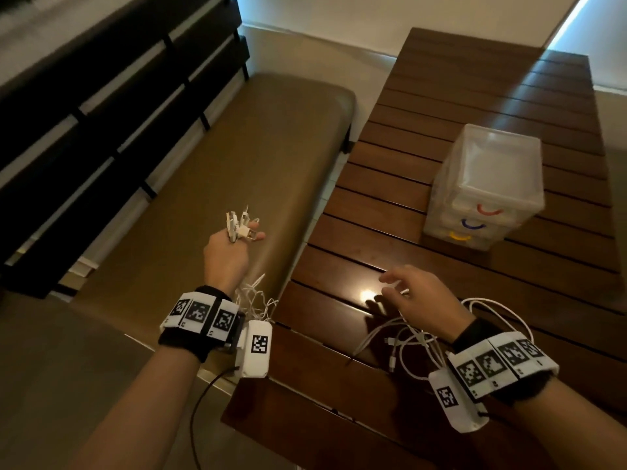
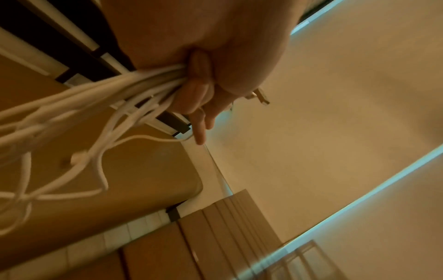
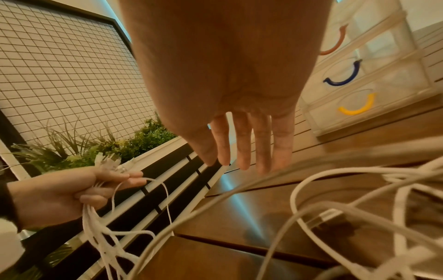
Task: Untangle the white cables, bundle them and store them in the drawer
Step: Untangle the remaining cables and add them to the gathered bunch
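Note:
My left hand (image 1: 229, 249) is raised over the bench and grips a bunch of white cables (image 2: 134, 85) near their ends. Their plugs (image 1: 241, 222) stick up out of the fist, and the rest hangs below my wrist in a tangle (image 1: 255, 300). My right hand (image 1: 409, 291) hovers over the table with straight fingers (image 3: 242, 142) and holds nothing. Under and behind it, loose white cable loops (image 1: 410, 339) lie on the table. The translucent drawer unit (image 1: 488, 184) stands shut farther back, with red, blue and yellow handles.
The slatted wooden table (image 1: 475, 96) fills the right side. Left of it runs a brown cushioned bench (image 1: 237, 147) with a black slatted backrest (image 1: 101, 96). Green plants (image 3: 107, 145) and a gridded wall panel (image 3: 59, 66) stand behind the bench.

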{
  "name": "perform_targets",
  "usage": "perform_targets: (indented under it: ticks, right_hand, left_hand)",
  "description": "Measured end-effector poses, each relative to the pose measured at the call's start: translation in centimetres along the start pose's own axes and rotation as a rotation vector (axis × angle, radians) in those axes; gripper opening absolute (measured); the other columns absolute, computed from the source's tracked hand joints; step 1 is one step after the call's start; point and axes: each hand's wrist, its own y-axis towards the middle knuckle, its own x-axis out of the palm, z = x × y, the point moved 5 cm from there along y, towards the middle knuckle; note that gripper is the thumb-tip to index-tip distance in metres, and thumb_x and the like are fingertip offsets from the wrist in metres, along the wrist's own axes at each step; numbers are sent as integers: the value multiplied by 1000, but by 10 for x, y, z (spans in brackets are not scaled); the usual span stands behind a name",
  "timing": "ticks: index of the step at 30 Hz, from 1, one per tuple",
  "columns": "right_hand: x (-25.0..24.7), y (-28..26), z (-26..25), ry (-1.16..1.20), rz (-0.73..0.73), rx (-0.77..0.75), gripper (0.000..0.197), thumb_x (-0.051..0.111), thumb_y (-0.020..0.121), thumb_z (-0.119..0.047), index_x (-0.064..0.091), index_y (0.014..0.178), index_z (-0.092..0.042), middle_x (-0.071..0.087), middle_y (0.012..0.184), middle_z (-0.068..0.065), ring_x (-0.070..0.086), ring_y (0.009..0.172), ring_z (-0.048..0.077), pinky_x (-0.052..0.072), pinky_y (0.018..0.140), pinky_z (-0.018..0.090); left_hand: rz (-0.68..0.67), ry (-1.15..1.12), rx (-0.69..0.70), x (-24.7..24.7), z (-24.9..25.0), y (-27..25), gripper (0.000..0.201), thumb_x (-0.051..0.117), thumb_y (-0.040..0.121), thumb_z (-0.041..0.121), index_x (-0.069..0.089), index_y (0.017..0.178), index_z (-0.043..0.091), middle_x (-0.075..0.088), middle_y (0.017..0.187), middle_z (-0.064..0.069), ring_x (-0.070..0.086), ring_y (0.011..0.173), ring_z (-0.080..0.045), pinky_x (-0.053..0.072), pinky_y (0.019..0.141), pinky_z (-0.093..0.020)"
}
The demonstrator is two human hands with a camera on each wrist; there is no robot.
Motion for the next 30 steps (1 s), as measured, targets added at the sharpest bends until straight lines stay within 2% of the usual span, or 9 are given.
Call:
perform_targets:
  ticks: [4,7,9,12,15,18,21,25,30]
  right_hand:
    - [-12,-6,16,-16,24,56,21,56,97,-27,65,115,-23,59,105,-10,60,93,10,48,82,28]
    - [-18,-12,26,-47,28,83,20,55,97,-27,65,114,-23,59,104,-8,58,89,8,44,77,24]
    - [-19,-14,28,-53,8,99,19,55,97,-27,66,113,-23,61,105,-7,57,88,8,43,76,25]
    - [-20,-18,25,-43,-13,99,18,54,97,-26,68,109,-22,65,104,-7,54,84,5,41,72,23]
    - [-18,-26,21,-51,-70,91,19,53,99,-27,68,109,-22,64,97,-10,56,84,5,41,71,22]
    - [-24,-39,23,-61,-70,109,16,54,98,-28,69,100,-25,66,89,-10,60,80,6,42,67,21]
    - [-22,-54,21,17,-151,82,13,58,95,-30,69,89,-29,64,74,-15,61,67,-1,44,60,17]
    - [22,-65,5,-262,-312,-103,20,54,94,-18,70,105,-19,68,104,0,65,93,18,51,78,32]
    - [68,-66,2,-529,-335,-134,32,46,96,-4,53,127,-7,42,132,14,56,108,37,54,81,46]
  left_hand:
    - [-40,165,9,10,-8,0,22,51,98,31,67,84,25,67,86,-4,57,69,-20,50,67,-36]
    - [-57,151,63,20,-4,-6,21,51,99,33,71,98,26,65,85,-3,50,61,-16,43,60,-30]
    - [-90,119,102,29,4,-12,23,51,99,33,73,96,24,64,78,2,44,56,-11,45,64,-34]
    - [-152,80,179,40,21,-24,34,45,99,15,73,87,29,73,94,8,41,54,-4,47,61,-37]
    - [-232,51,262,50,35,-40,33,45,99,15,73,85,26,69,73,11,44,59,-6,47,62,-41]
    - [-310,25,347,62,43,-60,29,50,99,20,73,85,28,56,53,12,41,51,-9,34,51,-26]
    - [-373,33,415,78,49,-79,25,51,100,21,74,90,27,53,52,11,37,47,-4,28,45,-18]
    - [-466,99,484,102,54,-101,28,51,96,6,74,93,22,66,77,6,51,54,-6,34,47,-12]
    - [-513,133,485,114,48,-112,30,52,96,7,72,92,28,64,85,18,55,67,2,41,60,-12]
